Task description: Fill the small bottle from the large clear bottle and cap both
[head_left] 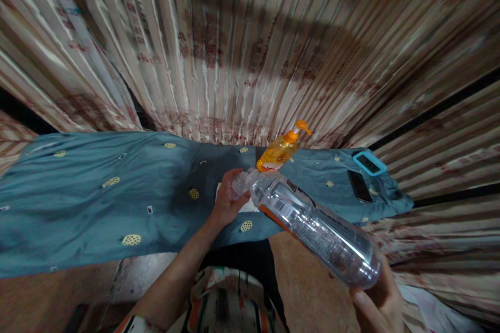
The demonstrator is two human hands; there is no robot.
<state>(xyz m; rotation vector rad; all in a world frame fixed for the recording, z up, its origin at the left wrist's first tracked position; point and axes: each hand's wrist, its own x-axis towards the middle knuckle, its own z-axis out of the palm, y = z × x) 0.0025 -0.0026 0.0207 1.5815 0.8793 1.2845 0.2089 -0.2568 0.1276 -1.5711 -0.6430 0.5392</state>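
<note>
A: Quick pass. What's in the hands?

B: Both on one clear plastic bottle with a barcode label and an orange strip (312, 223). It lies tilted, neck pointing away and to the left, base toward the camera, held up above the table's front edge.

A: Right hand?

B: Right hand (380, 302) cups the base from below, thumb up against the bottom end. Closed round it.

A: Left?

B: Left hand (228, 200) is at the neck end, fingers curled about the cap area. Gripping there, though the blur hides whether a cap sits on it.

A: Surface?

B: Table under a teal cloth with small yellow round motifs (97, 203). A white flat piece (248, 207) lies on the cloth just under the left hand, mostly hidden; can't tell what it is.

A: Other items?

B: Orange translucent pump bottle with an orange nozzle (279, 152) stands on the cloth just behind the clear bottle's neck, leaning in this view. Further right, a black phone (360, 186) lies flat, and near it a device in a light blue case (369, 163). Striped beige and brown curtain (234, 47) hangs behind the table.

A: Contact between the two bottles?

B: Can't tell; they overlap in view.
</note>
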